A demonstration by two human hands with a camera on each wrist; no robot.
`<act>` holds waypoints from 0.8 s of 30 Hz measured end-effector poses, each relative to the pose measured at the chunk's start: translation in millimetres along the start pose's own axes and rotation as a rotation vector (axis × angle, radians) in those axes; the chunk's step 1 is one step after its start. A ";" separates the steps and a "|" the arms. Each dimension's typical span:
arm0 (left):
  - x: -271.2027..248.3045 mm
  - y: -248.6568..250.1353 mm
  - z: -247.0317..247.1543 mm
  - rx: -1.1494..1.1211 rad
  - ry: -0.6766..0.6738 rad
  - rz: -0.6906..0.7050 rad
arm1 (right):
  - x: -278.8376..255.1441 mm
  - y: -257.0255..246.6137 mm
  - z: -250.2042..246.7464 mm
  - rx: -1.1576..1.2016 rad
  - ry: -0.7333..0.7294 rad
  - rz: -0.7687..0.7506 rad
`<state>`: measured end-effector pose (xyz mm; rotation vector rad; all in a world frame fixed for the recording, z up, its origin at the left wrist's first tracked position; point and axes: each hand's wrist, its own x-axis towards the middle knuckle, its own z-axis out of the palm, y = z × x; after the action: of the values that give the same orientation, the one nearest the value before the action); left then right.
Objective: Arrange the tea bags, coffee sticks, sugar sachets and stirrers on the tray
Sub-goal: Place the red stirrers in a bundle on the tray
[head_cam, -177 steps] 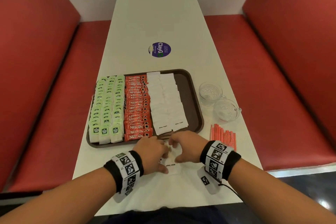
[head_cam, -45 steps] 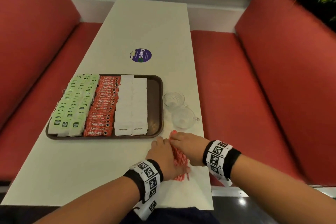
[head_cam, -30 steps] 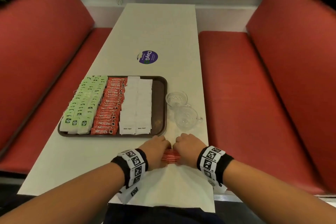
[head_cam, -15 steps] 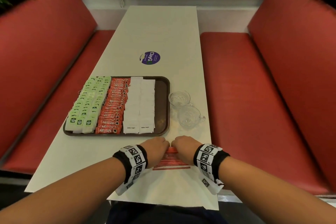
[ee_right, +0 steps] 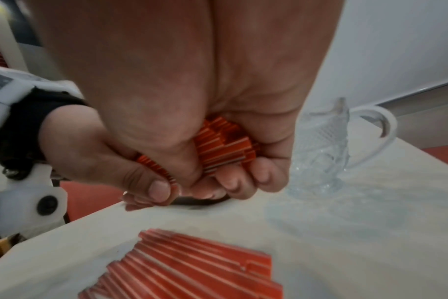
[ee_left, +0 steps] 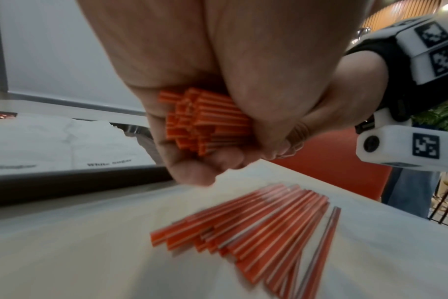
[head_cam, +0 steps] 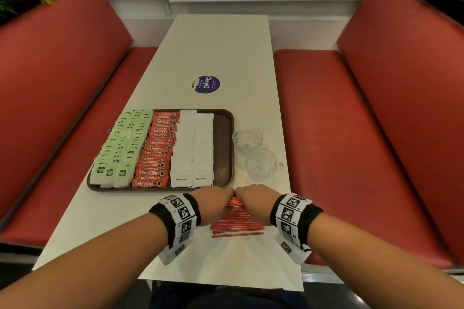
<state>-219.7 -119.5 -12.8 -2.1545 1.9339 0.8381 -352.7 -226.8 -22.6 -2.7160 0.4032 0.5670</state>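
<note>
Both hands hold one bundle of red-and-white stirrers (head_cam: 234, 202) just above the table, close to the tray's near edge. My left hand (head_cam: 213, 204) grips its left end (ee_left: 205, 123) and my right hand (head_cam: 253, 204) grips its right end (ee_right: 223, 145). Several more stirrers (head_cam: 237, 226) lie in a flat pile on the table under the wrists (ee_left: 256, 226) (ee_right: 192, 269). The brown tray (head_cam: 224, 148) carries rows of green tea bags (head_cam: 120, 150), red coffee sticks (head_cam: 157, 150) and white sugar sachets (head_cam: 193, 150); a bare strip runs along its right side.
Two clear glass cups (head_cam: 247, 137) (head_cam: 261, 163) stand right of the tray; one is close to my right hand (ee_right: 325, 153). A purple sticker (head_cam: 206, 84) lies farther up the white table (head_cam: 216, 45). Red bench seats (head_cam: 351, 133) flank the table.
Both hands moved from the sugar sachets to the stirrers at the right, turned the pile crosswise, and lifted a bundle off it between them.
</note>
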 end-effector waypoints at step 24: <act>-28.3 -27.9 -63.4 -0.681 0.726 0.014 | 3.2 -2.4 -64.0 0.980 0.585 0.107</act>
<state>-174.0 -118.2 46.4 -3.2069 2.1629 0.8878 -327.8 -249.5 32.0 -1.8400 0.7298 -0.3668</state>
